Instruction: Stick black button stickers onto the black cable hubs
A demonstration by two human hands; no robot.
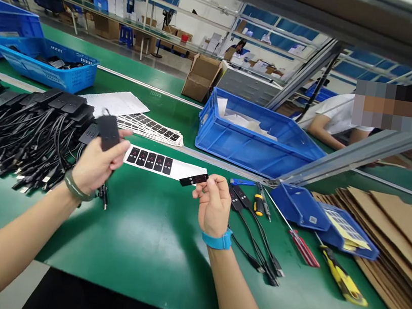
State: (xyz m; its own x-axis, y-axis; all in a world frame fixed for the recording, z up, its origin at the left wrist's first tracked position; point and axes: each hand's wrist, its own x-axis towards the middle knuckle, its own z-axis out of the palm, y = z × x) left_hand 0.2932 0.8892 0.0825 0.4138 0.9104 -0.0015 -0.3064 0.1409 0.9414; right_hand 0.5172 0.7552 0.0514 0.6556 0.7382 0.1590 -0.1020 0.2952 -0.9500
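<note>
Misalignment is our main worry: our left hand grips the black module above the green bench, our right hand pinches a black label that could curl or stick crooked.

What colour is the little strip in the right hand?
Black with small red marks, on the strip; the head view shows it.

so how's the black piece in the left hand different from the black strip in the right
The black device in the left hand is a thick, rounded body with a cable hanging below the grip; the black label strip pinched by the right hand is thin, flat and cable-free. The device stands nearly upright, while the strip lies nearly level. The strip shows small markings; the device's facing side looks plain. Both are black and held above the green table.
</note>
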